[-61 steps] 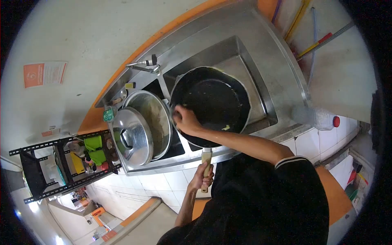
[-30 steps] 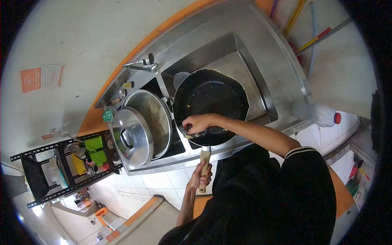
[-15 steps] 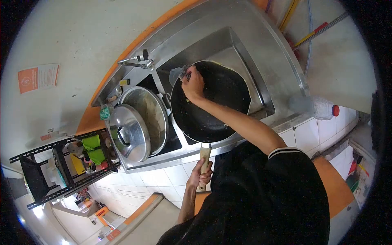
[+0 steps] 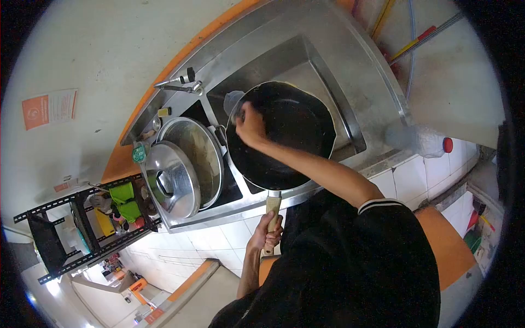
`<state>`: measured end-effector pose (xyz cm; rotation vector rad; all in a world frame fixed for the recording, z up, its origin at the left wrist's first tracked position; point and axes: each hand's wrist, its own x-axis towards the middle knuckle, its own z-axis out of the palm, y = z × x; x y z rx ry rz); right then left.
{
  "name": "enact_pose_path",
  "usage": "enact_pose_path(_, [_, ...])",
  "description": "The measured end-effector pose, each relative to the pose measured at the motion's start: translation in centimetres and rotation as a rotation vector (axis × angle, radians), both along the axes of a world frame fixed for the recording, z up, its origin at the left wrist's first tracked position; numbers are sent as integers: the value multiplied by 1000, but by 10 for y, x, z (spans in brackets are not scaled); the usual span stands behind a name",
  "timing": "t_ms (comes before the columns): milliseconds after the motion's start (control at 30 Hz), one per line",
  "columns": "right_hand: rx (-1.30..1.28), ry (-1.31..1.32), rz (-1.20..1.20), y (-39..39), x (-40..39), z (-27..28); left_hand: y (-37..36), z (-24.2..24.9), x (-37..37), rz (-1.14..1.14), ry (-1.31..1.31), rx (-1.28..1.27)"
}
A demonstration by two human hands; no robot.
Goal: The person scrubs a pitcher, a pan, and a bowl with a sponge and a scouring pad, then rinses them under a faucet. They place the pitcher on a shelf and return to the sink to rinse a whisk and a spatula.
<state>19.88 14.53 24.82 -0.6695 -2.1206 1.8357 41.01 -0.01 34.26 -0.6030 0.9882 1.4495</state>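
Note:
A black frying pan (image 4: 298, 128) lies tilted over the steel sink (image 4: 322, 76). My left hand (image 4: 268, 232) is wrapped round its pale handle (image 4: 273, 205). Inside the pan, against the rim on the faucet side, my right hand (image 4: 251, 127) is closed on a grey scouring pad (image 4: 238, 115); motion blurs both. A clear plastic item (image 4: 232, 100) shows just past the rim. Beside the pan stands a large metal pot (image 4: 210, 158), with its lid (image 4: 183, 188) leaning over part of its opening.
The faucet (image 4: 186, 86) rises behind the sink edge. A green-labelled container (image 4: 140, 152) and a yellow sponge (image 4: 164, 112) sit near the pot. A plastic bottle with a red cap (image 4: 432, 143) is at the right. A black rack (image 4: 93, 251) stands lower left.
My right hand has moved slightly down and left along the pan's inner side, with the scouring pad. My left hand keeps its hold on the handle. The view has shifted slightly.

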Motion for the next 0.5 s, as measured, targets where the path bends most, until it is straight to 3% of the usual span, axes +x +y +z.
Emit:
enact_pose_path(133, [271, 341, 637, 8, 37, 17, 10, 16, -4, -22, 141, -122])
enact_pose_path(267, [1284, 595, 704, 62, 7, 44, 13, 35, -3, -99, 289, -374])
enact_pose_path(300, [1331, 642, 627, 78, -1, 42, 12, 33, 0, -89, 323, -393])
enact_pose_path(367, [1473, 376, 512, 104, -1, 31, 14, 29, 7, -65, 389, -427])
enact_pose_path(400, [1486, 390, 387, 118, 9, 22, 15, 26, 9, -28, 420, -432])
enact_pose_path(467, [1410, 135, 572, 119, 36, -8, 19, 19, 8, 19, 465, -447])
enact_pose_path(500, [1229, 47, 653, 123, 48, -10, 19, 16, 7, 41, 486, -457])
